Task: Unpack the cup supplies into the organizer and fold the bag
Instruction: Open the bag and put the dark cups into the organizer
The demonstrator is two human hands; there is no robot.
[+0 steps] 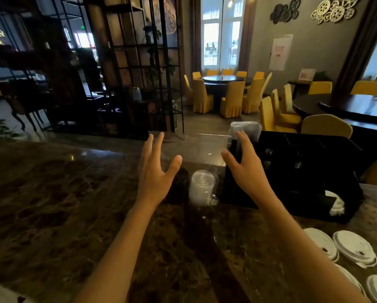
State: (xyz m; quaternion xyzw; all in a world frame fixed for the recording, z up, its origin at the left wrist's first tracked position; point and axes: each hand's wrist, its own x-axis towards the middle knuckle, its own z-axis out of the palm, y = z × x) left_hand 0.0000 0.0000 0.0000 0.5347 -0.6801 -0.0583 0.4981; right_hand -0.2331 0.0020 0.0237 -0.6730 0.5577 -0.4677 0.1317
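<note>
A black organizer [309, 171] with several compartments stands on the marble counter [63, 193] to the right. A stack of clear cups [246, 130] rises from its far left corner. A bagged stack of clear plastic cups [202, 186] lies on the counter just left of the organizer. My left hand [155, 169] hovers open above the counter, left of the bagged cups. My right hand [245, 162] is spread open beside the organizer's left wall, fingers near the upright cups, holding nothing. White napkins [337, 206] sit in the organizer's near right slot.
Several white cup lids [353, 248] lie on the counter at the near right. Beyond the counter are round dark tables [222, 80] with yellow-covered chairs [231, 99] and a black metal shelf partition [139, 62]. The counter's far edge runs just past my fingertips.
</note>
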